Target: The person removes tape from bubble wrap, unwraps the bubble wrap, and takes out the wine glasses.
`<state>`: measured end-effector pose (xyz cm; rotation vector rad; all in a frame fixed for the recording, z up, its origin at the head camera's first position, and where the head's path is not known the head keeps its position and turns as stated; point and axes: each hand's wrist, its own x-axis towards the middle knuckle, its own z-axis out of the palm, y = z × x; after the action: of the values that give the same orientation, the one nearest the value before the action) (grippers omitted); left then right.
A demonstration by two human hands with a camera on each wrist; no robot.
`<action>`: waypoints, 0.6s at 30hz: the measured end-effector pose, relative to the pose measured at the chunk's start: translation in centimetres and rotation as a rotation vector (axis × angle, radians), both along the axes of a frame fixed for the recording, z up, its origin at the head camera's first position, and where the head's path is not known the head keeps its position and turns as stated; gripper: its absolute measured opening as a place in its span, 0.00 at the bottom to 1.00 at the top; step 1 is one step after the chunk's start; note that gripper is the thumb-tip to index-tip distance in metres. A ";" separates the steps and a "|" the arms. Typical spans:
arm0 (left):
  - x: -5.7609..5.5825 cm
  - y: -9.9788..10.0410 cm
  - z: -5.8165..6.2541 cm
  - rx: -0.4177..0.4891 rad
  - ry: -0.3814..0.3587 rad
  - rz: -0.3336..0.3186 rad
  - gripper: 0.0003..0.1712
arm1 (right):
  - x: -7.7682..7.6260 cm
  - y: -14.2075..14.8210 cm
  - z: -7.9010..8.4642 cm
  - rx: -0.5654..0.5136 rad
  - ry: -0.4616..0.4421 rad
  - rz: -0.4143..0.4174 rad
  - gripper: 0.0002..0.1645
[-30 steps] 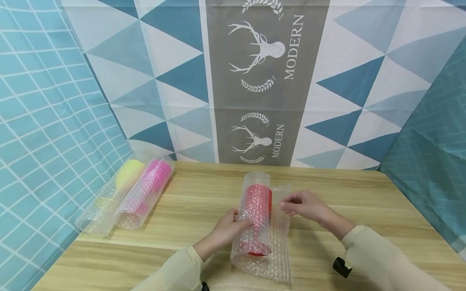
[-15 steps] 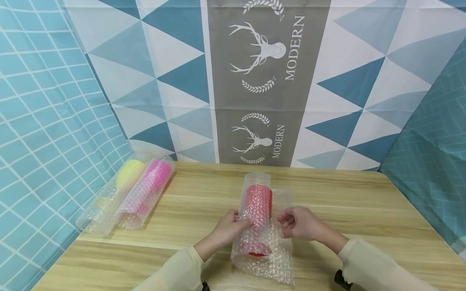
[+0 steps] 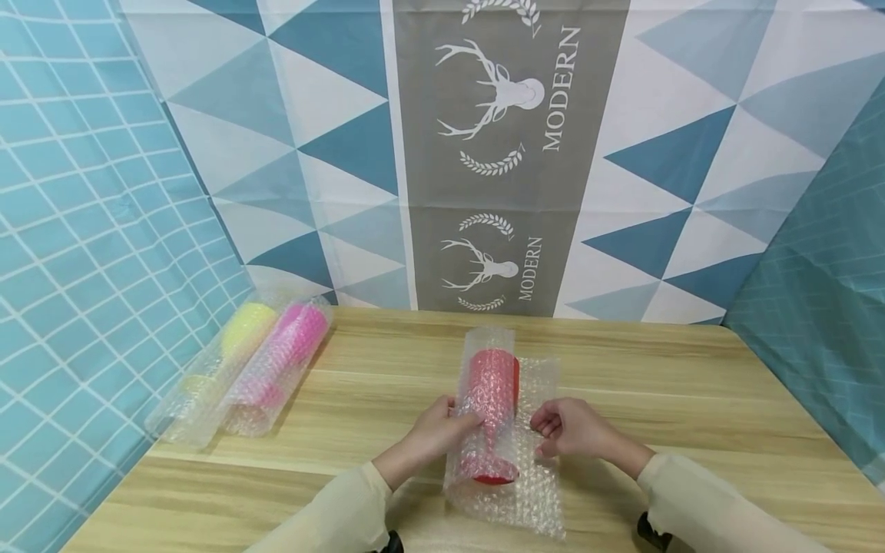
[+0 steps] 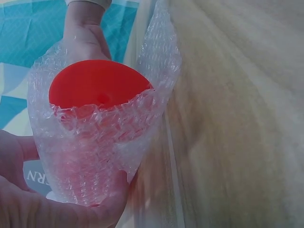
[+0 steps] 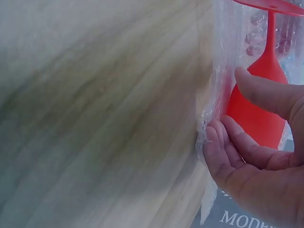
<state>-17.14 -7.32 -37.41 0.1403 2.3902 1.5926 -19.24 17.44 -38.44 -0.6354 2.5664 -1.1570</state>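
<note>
A red goblet (image 3: 491, 384) lies on the table, its foot toward the near side, under a layer of clear bubble wrap (image 3: 542, 495). My left hand (image 3: 434, 432) holds the wrapped goblet from the left, thumb on top. The goblet's round red foot (image 4: 97, 85) shows bare above the wrap in the left wrist view. On the other side, my right hand (image 3: 577, 430) touches the loose flap of wrap with bent fingers. In the right wrist view its thumb stands apart from the fingers, and the red bowl (image 5: 259, 114) shows behind them.
Two more bubble-wrapped things, one yellow (image 3: 242, 330) and one pink (image 3: 304, 334), lie side by side at the table's left edge. The wooden table (image 3: 657, 376) meets a patterned cloth backdrop (image 3: 346, 153) behind and blue cloth on both sides.
My right hand has come down toward the near side and onto the loose flap. The flap's right edge has shifted slightly rightward. My left hand keeps its hold on the wrapped goblet.
</note>
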 end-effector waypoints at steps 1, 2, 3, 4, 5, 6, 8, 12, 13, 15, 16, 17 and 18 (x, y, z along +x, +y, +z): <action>-0.1 0.1 0.0 0.003 -0.003 -0.001 0.35 | 0.0 0.0 -0.1 0.014 0.015 0.001 0.26; -0.2 0.1 0.0 0.007 -0.006 -0.002 0.35 | 0.0 0.0 -0.1 0.031 0.035 0.003 0.27; -0.3 0.1 0.0 0.012 -0.009 -0.001 0.34 | -0.1 0.0 -0.2 0.053 0.064 0.007 0.29; -0.5 0.2 0.0 0.019 -0.012 0.000 0.34 | -0.1 0.0 -0.1 0.076 0.097 0.012 0.30; -0.6 0.2 0.0 0.022 -0.014 0.004 0.34 | -0.2 -0.1 -0.1 0.099 0.130 0.015 0.31; -0.7 0.3 0.0 0.027 -0.018 0.007 0.34 | -0.2 -0.1 -0.1 0.120 0.159 0.017 0.32; -0.9 0.3 0.0 0.029 -0.023 0.014 0.34 | -0.3 -0.2 -0.1 0.153 0.209 0.019 0.32; -1.2 0.2 -0.1 0.031 -0.031 0.027 0.32 | -0.6 -0.4 -0.2 0.184 0.264 0.020 0.33; -1.2 0.2 -0.1 0.028 -0.031 0.030 0.31 | -0.7 -0.4 -0.2 0.187 0.267 0.019 0.33; -1.4 0.2 -0.1 0.032 -0.032 0.035 0.30 | -0.8 -0.5 -0.2 0.190 0.268 0.014 0.33; -1.4 0.2 -0.1 0.030 -0.032 0.037 0.30 | -0.9 -0.5 -0.2 0.193 0.267 0.010 0.33; -1.5 0.2 -0.1 0.030 -0.033 0.038 0.30 | -0.9 -0.5 -0.2 0.197 0.264 0.005 0.33; -1.6 0.2 0.0 0.029 -0.030 0.038 0.29 | -0.9 -0.5 -0.2 0.198 0.261 -0.002 0.33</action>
<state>-18.71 -7.15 -37.45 0.0766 2.3619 1.6347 -20.18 16.95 -38.60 -0.7810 2.8518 -0.8529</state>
